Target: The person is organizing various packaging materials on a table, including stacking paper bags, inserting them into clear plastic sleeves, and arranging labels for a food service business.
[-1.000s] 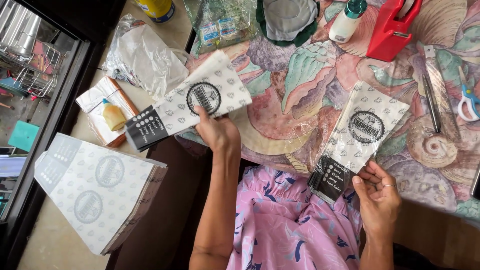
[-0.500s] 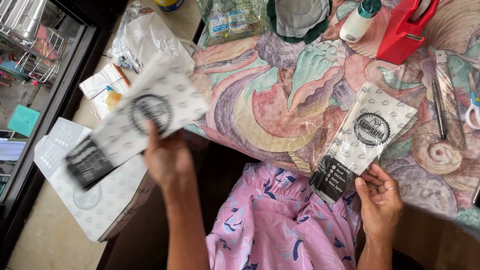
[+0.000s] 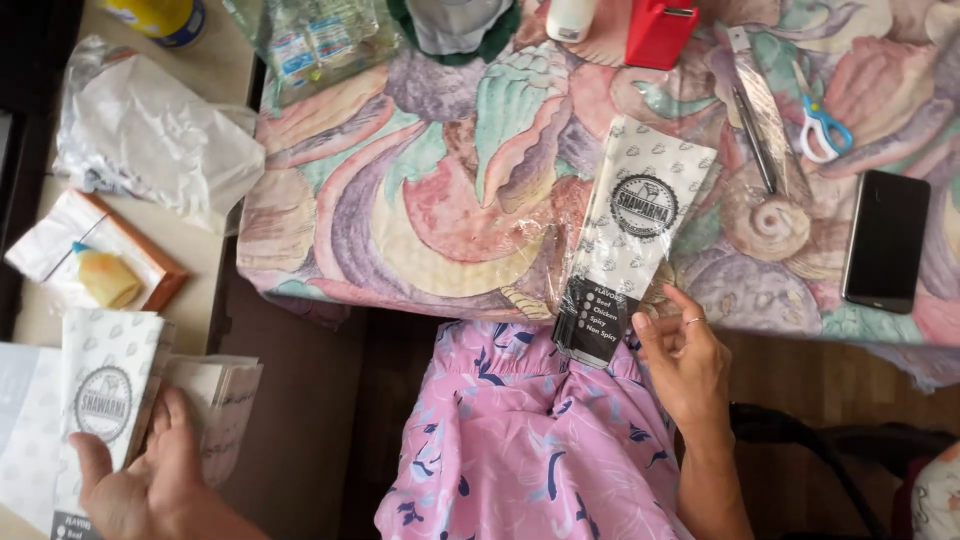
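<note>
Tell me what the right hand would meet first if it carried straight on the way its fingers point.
Probably the black lower end of the printed paper sleeve, which the right hand already touches.

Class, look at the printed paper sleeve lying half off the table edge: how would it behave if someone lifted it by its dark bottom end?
The paper sleeve looks flat and thin, so it is probably light and would likely droop. Its clear wrapping seems glossy, so it may slip in the right hand.
</note>
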